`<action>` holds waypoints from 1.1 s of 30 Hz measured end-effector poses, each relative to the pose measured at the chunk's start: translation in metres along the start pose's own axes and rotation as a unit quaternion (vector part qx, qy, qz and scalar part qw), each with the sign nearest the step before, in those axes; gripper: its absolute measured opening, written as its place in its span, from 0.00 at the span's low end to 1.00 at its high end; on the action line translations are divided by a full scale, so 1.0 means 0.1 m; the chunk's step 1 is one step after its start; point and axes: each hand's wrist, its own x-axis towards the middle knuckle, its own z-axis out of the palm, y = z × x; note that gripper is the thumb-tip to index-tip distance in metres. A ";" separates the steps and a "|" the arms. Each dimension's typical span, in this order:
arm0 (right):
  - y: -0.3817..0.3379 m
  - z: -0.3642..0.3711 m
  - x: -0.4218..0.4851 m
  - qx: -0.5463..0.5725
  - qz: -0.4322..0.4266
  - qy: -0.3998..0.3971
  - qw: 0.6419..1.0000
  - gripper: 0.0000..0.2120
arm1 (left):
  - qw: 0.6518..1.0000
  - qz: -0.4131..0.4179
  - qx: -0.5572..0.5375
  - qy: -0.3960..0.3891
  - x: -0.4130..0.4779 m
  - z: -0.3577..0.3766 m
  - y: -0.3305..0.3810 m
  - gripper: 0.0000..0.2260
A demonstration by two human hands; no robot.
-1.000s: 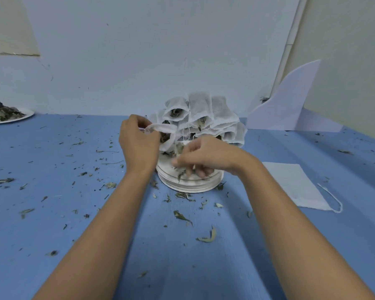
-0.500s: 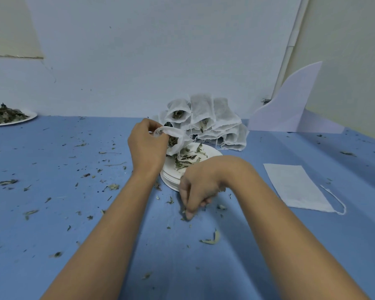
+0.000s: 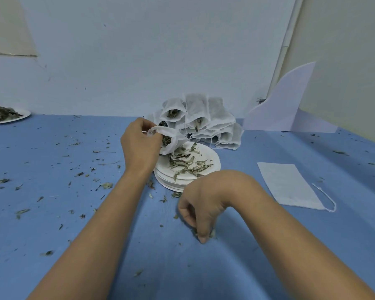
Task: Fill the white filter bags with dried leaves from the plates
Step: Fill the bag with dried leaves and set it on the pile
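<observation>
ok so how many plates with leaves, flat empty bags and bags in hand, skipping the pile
plates with leaves: 2, top plate of the stack and far left plate
flat empty bag: 1
held bag, in left hand: 1
total: 4

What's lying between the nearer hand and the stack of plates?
Head view: a few stray leaf scraps on the blue cloth, between the right hand and the plate stack.

Left hand [image 3: 140, 146] and right hand [image 3: 204, 204] were bare. Left forearm [image 3: 100, 224] and right forearm [image 3: 290, 234] were uncovered along their whole visible length. Nails too small to tell.
</observation>
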 end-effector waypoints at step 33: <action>0.55 -0.27 0.86 0.067 -0.033 0.332 0.940 0.38 | 0.950 -0.184 -0.167 0.189 0.22 -0.13 -0.12 0.04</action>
